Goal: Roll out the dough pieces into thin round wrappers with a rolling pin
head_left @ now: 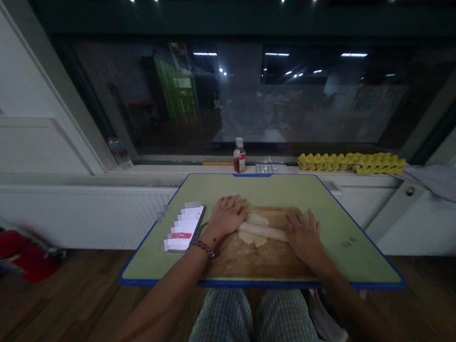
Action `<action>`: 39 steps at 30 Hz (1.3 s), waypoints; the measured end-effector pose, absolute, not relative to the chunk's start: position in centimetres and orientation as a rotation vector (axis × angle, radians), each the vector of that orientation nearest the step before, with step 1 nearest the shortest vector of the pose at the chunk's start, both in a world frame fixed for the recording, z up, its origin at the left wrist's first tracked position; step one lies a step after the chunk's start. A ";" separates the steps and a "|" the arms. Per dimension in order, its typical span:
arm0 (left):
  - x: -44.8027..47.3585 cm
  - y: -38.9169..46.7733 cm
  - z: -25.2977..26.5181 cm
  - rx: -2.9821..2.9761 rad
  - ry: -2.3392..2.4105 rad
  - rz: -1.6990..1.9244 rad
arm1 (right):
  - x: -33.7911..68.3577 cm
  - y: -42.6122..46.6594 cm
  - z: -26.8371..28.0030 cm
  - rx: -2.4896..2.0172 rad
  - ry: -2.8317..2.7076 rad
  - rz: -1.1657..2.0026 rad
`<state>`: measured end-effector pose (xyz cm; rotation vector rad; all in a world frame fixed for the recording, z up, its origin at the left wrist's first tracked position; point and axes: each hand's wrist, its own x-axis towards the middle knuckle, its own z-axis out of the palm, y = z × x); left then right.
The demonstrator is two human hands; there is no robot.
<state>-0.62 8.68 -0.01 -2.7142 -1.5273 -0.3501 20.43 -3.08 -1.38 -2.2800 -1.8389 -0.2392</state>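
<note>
A pale rolling pin (263,232) lies across a flat piece of dough (256,239) on a brown wooden board (246,262). My left hand (228,215) rests palm down over the pin's left end, its fingers stretched forward. Over the right end lies my right hand (304,231), also palm down, with fingers extended and slightly apart. Both palms touch the pin without wrapping round it, and they hide its ends. The dough shows on both sides of the pin's middle and looks thin.
The board sits on a green table (342,229) with a blue edge. A lit phone (185,228) lies left of my left hand. On the sill stand a red-labelled bottle (239,156) and yellow egg cartons (350,162). A red fire extinguisher (19,255) is at far left.
</note>
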 end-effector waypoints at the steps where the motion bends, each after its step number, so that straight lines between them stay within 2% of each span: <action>1: -0.6 8.8 0.0 -2.720 -1.518 -0.342 | 20.3 -3.2 -1.3 -2.294 -1.824 -0.227; 15: -0.8 8.9 -0.2 -2.751 -1.377 -0.364 | 18.8 -5.2 -1.5 -2.285 -1.765 -0.346; 27: -1.6 6.7 0.2 -2.749 -1.359 -0.443 | 18.5 -6.5 -1.9 -2.237 -1.804 -0.319; 39: -0.4 8.6 0.5 -2.735 -1.635 -0.392 | 21.1 -0.6 -0.1 -2.273 -1.920 -0.281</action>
